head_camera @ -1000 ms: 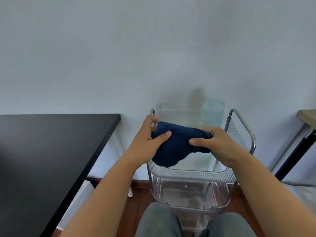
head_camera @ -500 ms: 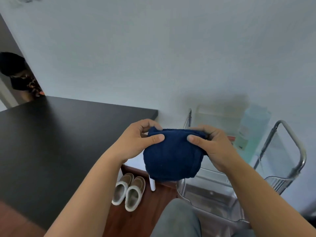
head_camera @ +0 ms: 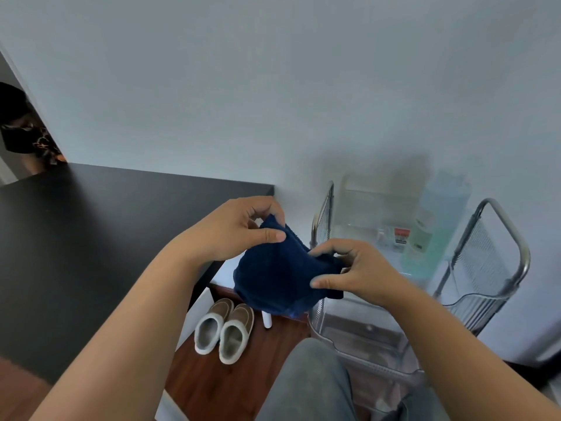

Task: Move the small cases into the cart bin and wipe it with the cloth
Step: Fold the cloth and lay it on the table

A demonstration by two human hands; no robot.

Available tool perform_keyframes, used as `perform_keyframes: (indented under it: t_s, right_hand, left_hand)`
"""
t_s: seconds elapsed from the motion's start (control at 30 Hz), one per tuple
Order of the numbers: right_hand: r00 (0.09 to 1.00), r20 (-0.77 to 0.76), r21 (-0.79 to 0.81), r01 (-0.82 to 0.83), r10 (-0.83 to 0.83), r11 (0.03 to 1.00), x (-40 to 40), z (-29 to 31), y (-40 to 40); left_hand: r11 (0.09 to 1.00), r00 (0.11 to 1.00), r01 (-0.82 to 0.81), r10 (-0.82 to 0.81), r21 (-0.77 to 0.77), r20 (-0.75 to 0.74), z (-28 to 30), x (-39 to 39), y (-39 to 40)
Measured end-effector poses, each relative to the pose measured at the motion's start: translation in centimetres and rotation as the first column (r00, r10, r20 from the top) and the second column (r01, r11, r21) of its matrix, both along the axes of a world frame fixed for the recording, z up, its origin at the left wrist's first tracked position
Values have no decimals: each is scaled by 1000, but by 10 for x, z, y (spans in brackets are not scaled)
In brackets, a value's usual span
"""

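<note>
Both hands pinch the dark blue cloth [head_camera: 273,275] in the air, the left hand [head_camera: 233,229] on its top corner and the right hand [head_camera: 355,268] on its right edge, and the clear cart bin [head_camera: 473,302] sits just right, nearer the right hand.

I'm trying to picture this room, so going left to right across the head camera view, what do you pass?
Black table → pair of slippers → dark blue cloth, held by the left hand and right hand → clear cart bin with a pale green bottle inside.
</note>
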State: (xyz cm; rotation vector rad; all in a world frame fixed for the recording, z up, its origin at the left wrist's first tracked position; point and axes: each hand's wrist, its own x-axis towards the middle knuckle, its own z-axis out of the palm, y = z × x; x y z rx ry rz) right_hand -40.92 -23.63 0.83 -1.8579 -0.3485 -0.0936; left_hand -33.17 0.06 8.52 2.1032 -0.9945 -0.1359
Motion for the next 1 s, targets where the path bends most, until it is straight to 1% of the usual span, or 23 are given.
perform_keyframes:
  t_s: [0.1, 0.2, 0.27, 0.37, 0.43, 0.53, 0.63, 0.7, 0.77, 0.8, 0.87, 1.0]
  right_hand:
    - [998, 59, -53, 3, 0, 999, 0, -4, 4]
    - [997, 73, -25, 32, -30, 999, 1, -4, 3]
    - [997, 60, 43, 39, -42, 998, 1, -1, -1]
    - [999, 40, 232, 21, -31, 972, 1, 5, -5]
    - [999, 38, 329, 18, -32, 944, 2, 9, -5]
    - [999, 32, 416, 1, -16, 909, 4, 15, 1]
    - [999, 36, 460, -34, 19, 887, 10, 21, 13]
    - [998, 11, 476, -62, 65, 877, 15, 24, 23]
    - [994, -27, 457, -80, 104, 886, 23, 27, 37]
    - [994, -44, 423, -76, 105, 903, 29, 28, 46]
    - [996, -59, 352, -43, 68, 935, 44, 32, 67]
    - [997, -38, 303, 75, -67, 950, 78, 42, 112]
  left_hand:
    - [998, 998, 40, -42, -50, -45, 4, 3, 2]
    - [990, 992, 54, -68, -134, -108, 7, 5, 6]
    - [984, 989, 54, -77, -172, -130, 8, 6, 9]
    - [979, 991, 24, -49, -201, -122, 6, 9, 15]
    - [971, 994, -11, -15, -239, -108, 4, 9, 19]
    - [948, 994, -50, 17, -314, -107, -1, 5, 28]
    - [918, 990, -107, 65, -381, -123, -5, 1, 44]
    - [921, 982, -144, 87, -362, -169, -5, 1, 61]
    - [954, 964, -153, 86, -258, -252, -5, 7, 80]
    - [967, 957, -167, 113, -190, -266, -7, 12, 88]
    - [966, 952, -234, 205, -109, -229, -11, 26, 100]
    - [898, 900, -432, 422, -87, -114, -6, 56, 122]
